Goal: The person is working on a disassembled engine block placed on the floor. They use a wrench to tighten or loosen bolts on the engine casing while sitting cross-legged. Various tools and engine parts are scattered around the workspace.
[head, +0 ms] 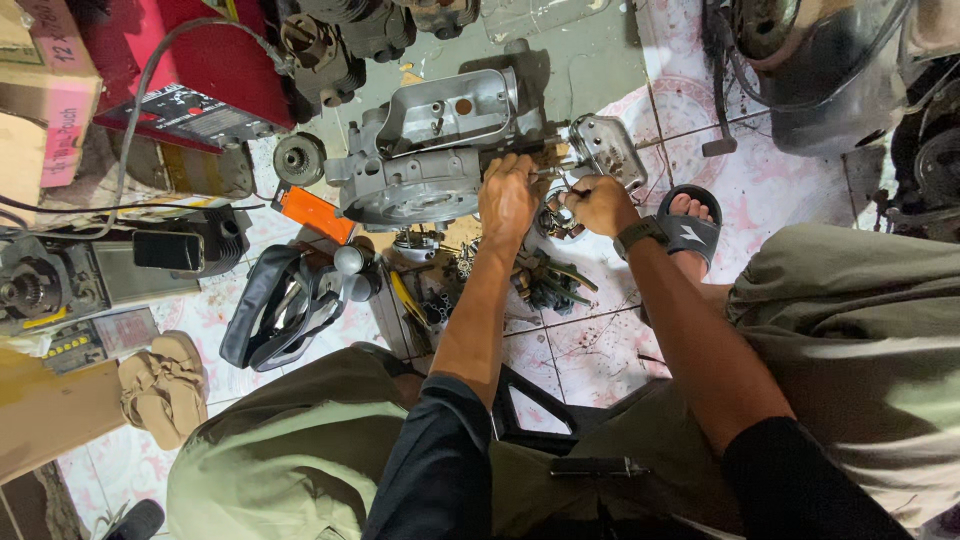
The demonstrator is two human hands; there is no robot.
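A grey metal engine case (425, 150) lies on the tiled floor in front of me. My left hand (507, 195) rests on its right side, fingers curled against the casing near a small cover plate (607, 148). My right hand (598, 203), with a watch on the wrist, is closed around a thin tool or part (553, 172) that points toward the case; the tool is mostly hidden by the fingers. Under the hands lies a small round metal part (560, 222).
A pile of tools and sockets (545, 280) lies below my hands. A black open bag (285, 305), an orange item (315, 212), a red machine (190, 70), tan sandals (165, 385) and my sandalled foot (690, 225) surround the spot. A motorbike part (820, 70) stands at right.
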